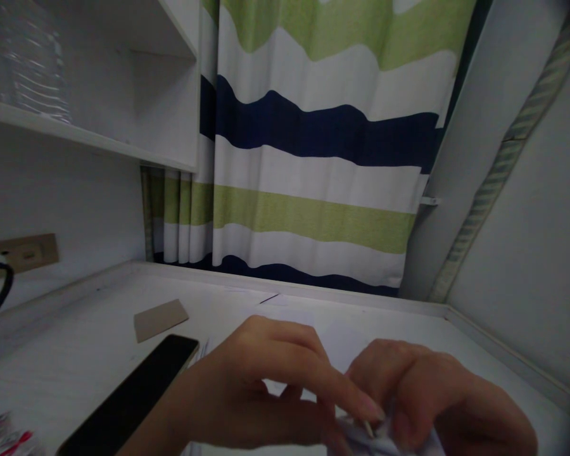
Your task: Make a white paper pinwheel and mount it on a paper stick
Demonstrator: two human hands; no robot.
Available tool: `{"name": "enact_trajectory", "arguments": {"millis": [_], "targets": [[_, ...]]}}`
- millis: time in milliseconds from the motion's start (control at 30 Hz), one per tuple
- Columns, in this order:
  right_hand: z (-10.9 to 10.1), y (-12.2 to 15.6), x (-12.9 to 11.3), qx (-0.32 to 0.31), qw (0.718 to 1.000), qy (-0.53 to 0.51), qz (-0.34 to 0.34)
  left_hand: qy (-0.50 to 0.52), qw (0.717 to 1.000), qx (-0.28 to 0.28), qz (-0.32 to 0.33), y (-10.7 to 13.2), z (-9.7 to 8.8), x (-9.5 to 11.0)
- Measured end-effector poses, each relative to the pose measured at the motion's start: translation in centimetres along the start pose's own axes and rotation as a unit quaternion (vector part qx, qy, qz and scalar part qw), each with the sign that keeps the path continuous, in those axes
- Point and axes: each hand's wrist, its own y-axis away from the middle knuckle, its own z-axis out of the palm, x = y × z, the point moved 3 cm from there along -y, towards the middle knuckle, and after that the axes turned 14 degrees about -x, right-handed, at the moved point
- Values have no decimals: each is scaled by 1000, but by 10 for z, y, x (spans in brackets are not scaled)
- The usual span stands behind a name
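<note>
At the bottom of the head view, my left hand reaches in with its fingers bent. Its fingertips press together at a small, thin, pale piece. Close beside it, my right hand is curled, thumb and forefinger pinching a whitish, soft-looking thing. The frame's lower edge cuts that whitish thing off, and the fingers cover much of it, so its kind is unclear. Both hands meet over it, nearly touching. A black smartphone lies on the white desk left of my left hand, partly behind the wrist.
A grey-brown card lies beyond the phone. Near the back edge is a thin dark stick. Small plastic packets with red bits sit at lower left. A black cable, a shelf and a striped curtain border the desk.
</note>
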Motion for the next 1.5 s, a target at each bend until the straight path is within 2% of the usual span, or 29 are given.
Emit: {"name": "enact_trajectory", "arguments": {"millis": [133, 200, 300, 367, 500, 567, 700, 800, 867, 967, 1067, 1200, 1267, 1367, 1500], "targets": [[1, 0, 1, -9, 1000, -14, -4, 8, 1000, 26, 11, 0, 0, 3], [6, 0, 4, 19, 1000, -7, 7, 16, 999, 35, 10, 0, -1, 5], [11, 3, 5, 152, 987, 13, -45, 17, 999, 45, 7, 0, 0, 6], [14, 4, 6, 182, 982, 18, -53, 11, 999, 45, 6, 1, 0, 5], [11, 5, 5, 112, 994, 13, -2, -10, 999, 40, 11, -1, 2, 1], [7, 7, 5, 104, 994, -15, 27, -17, 999, 47, 7, -2, 2, -1], [5, 12, 8, 182, 978, -65, 79, -18, 997, 68, -12, -4, 3, -1], [10, 14, 9, 234, 965, -62, 103, 3, 996, 77, -44, -4, 5, -4], [13, 14, 9, 273, 954, -34, 116, 51, 992, 93, -70, -4, 7, -10], [13, 10, 10, 335, 931, 29, 141, 180, 967, 127, -125, -8, 11, -25], [7, 8, 13, 359, 919, 36, 156, 302, 922, 183, -161, -13, 14, -43], [-3, 13, 17, 385, 894, 97, 210, 399, 854, 290, -165, -14, 16, -63], [-5, 15, 19, 389, 881, 122, 240, 439, 823, 319, -165, -14, 17, -69], [-4, 13, 23, 412, 872, 109, 242, 489, 789, 330, -172, -13, 21, -72], [-3, 9, 27, 440, 864, 85, 229, 511, 784, 316, -156, -14, 23, -70]]}}
